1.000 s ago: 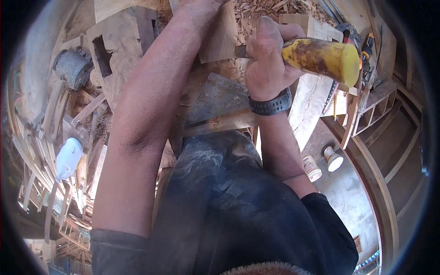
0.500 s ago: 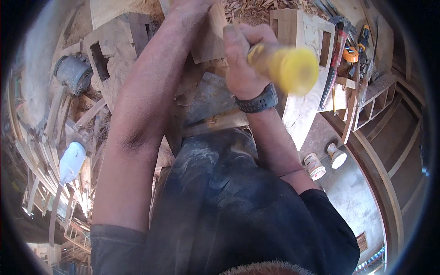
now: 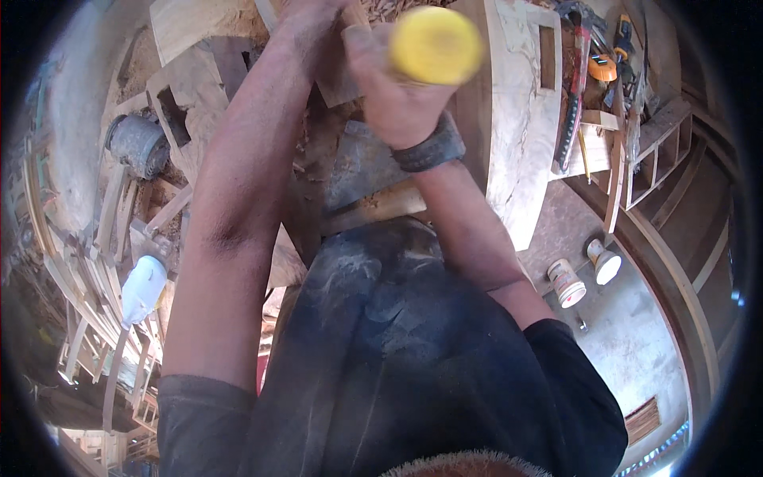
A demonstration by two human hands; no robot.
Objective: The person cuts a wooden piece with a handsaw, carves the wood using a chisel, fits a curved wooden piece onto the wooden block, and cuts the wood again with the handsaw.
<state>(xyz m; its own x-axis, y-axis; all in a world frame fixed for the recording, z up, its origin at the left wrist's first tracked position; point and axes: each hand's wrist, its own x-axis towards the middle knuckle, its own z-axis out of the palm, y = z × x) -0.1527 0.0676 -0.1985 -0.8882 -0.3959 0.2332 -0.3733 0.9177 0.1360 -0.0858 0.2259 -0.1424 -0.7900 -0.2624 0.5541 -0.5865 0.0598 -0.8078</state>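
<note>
Head view: right hand [image 3: 389, 95] clamped around a yellow mallet [image 3: 435, 45], raised at the far centre of the scene with its blunt round end facing the camera, a dark wristband [image 3: 429, 147] just below the fist. Left hand [image 3: 314, 16] stretched to the far edge beside a small wood block [image 3: 338, 79], mostly cut off by the rim, so cannot tell whether it grips anything. Right of the mallet, a pale slab with a rectangular mortise [image 3: 517, 119] lies on the worktop, tools [image 3: 592, 71] beyond it; two white tubs [image 3: 584, 270] stand on the floor, near right.
</note>
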